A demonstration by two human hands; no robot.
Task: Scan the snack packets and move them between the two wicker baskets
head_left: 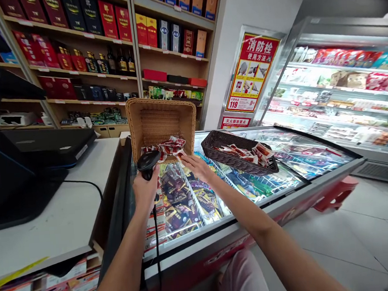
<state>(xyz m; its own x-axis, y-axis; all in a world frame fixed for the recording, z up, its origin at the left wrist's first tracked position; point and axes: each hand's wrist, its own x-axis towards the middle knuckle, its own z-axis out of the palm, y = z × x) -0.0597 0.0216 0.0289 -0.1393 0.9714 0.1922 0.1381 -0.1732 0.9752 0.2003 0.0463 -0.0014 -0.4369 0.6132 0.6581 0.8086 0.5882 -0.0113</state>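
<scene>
My left hand [144, 187] is wrapped round the handle of a black barcode scanner [148, 160], whose cord hangs down in front of the freezer. A tan wicker basket [159, 114] lies tipped on its side on the glass top, its opening facing me. Small red-and-white snack packets [172, 144] are heaped inside its lower edge. My right hand [197, 167] reaches to that edge, fingertips closed on one snack packet [180, 155]. To the right, a dark brown wicker basket [215, 156] holds several similar packets.
Beneath the baskets is a glass-topped chest freezer [241, 225] of packaged goods. A white counter [49, 199] with a black monitor stands at left. Shelves of boxes [85, 26] rise behind. A lit refrigerated display [344, 82] and red stool [336, 194] are at right.
</scene>
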